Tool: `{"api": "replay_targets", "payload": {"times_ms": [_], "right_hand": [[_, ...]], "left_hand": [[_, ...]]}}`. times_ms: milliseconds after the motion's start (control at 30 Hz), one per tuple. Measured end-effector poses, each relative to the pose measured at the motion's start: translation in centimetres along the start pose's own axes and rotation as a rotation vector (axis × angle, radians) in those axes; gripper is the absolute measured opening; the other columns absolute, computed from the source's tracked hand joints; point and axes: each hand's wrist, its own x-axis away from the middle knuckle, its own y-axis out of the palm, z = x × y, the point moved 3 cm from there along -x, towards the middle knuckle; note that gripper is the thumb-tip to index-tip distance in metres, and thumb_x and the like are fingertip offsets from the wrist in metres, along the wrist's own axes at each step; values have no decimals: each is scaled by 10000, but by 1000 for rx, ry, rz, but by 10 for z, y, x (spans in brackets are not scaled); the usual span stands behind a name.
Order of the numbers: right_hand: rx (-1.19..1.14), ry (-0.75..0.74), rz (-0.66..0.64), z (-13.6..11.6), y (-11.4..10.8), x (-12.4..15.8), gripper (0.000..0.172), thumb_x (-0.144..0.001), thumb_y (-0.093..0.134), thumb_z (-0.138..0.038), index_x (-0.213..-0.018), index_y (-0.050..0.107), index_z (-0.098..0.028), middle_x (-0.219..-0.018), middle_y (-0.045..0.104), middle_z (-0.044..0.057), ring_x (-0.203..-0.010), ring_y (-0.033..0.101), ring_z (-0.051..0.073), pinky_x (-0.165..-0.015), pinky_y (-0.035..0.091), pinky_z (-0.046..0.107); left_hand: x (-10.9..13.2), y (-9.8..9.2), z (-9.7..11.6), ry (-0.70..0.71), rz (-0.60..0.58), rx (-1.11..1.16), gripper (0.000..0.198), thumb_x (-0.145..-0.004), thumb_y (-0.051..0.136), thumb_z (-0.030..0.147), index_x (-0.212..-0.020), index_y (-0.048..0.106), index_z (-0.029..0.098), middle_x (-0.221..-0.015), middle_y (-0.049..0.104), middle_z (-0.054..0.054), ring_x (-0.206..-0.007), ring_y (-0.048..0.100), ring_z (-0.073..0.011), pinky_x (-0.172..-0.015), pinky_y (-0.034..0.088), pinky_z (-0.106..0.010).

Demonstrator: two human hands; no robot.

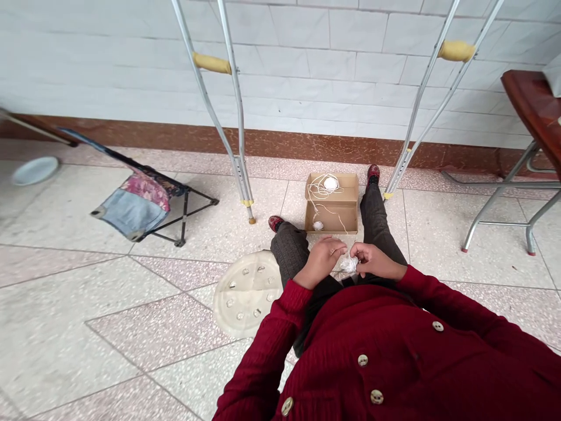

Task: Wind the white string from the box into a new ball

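I sit with my legs stretched out, red sleeves in view. My left hand (321, 257) is closed in a pinch on a thin white thread that runs up toward a cardboard box (346, 217). My right hand (376, 261) is closed around a small white ball of thread (349, 265) held between both hands above my lap. The open box lies on the floor between my feet. It holds a white thread ball (330, 183), loose thread and a smaller white ball (318, 225).
Two metal crutches (228, 111) (432, 99) lean against the tiled wall. A pale round plastic lid (245, 291) lies by my left leg. A folding stool (140, 202) and a plate (35, 170) are at left, a folding table (530, 111) at right.
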Motion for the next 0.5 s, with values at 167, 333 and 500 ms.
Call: {"api": "replay_targets", "payload": {"times_ms": [167,333,500], "right_hand": [[-273,-55,175,-21,-3,3,304,-672,763,-208,-892,554,-198,-734,630,-24,-545,589,109,-465,473,216],[-367,-61,275,-19,-14,-15,417,-673,723,-188,-1062,579,-235,-828,637,-24,-610,620,109,-537,515,229],[-66,-76,368,0,-27,-32,269,-633,642,-157,-892,586,-206,-707,563,-46,-530,555,104,-468,502,233]], "left_hand": [[1,28,-9,-214,-12,233,317,-907,443,223,-715,679,136,-687,669,-11,-650,568,-131,-648,424,-225],[17,46,-5,-211,-123,41,360,-920,473,274,-628,647,156,-626,625,1,-626,549,-130,-641,389,-230],[28,32,3,-96,-127,-226,351,-952,450,237,-653,623,178,-643,633,-18,-693,584,-154,-809,443,-274]]}}
